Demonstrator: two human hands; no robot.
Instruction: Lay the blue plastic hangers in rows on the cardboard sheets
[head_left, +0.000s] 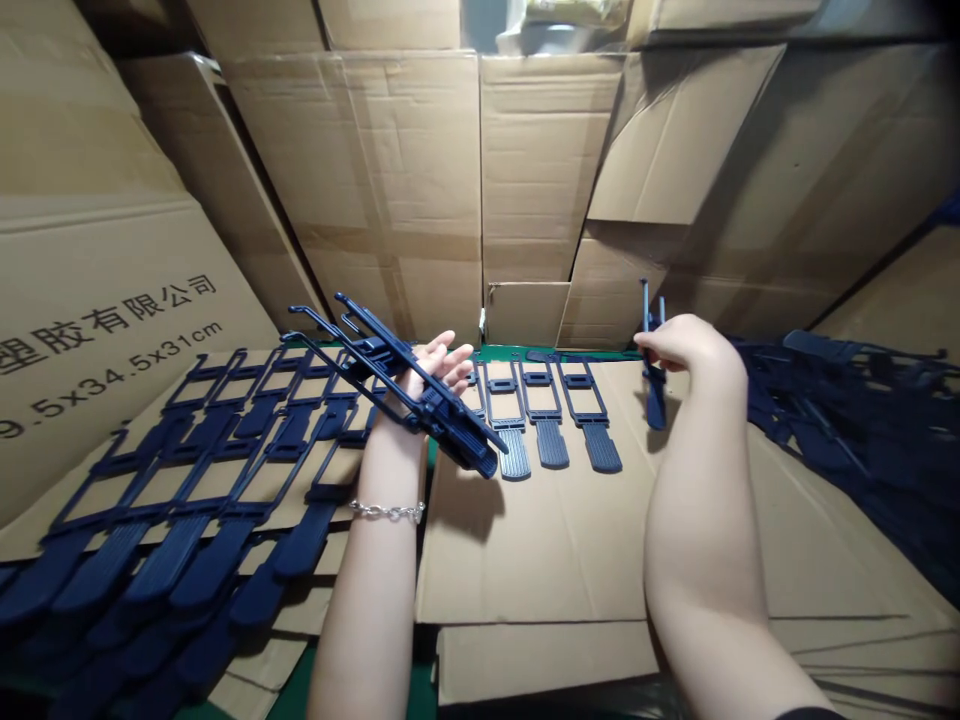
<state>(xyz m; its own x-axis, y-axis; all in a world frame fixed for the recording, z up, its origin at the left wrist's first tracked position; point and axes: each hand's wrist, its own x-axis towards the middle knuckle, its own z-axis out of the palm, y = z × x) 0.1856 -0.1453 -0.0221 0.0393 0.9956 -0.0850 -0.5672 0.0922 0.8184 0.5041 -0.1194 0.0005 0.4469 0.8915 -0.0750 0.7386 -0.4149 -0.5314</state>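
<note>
My left hand (439, 370) is palm up, its fingers spread, with a stack of dark blue plastic frames (390, 375) resting across the palm and wrist. Out to the right, my right hand (667, 345) pinches one dark blue plastic frame (655, 395), held upright over the cardboard. Between the hands, several similar pieces lie in a row on the cardboard sheet (525, 560), among them one with a ribbed lower plate (553, 443).
Many dark blue frames (157, 560) lie in overlapping rows at the left. A dark heap of similar parts (847, 410) is at the right. Cardboard boxes (405, 170) stand along the back, and a printed box (97, 300) stands at the left.
</note>
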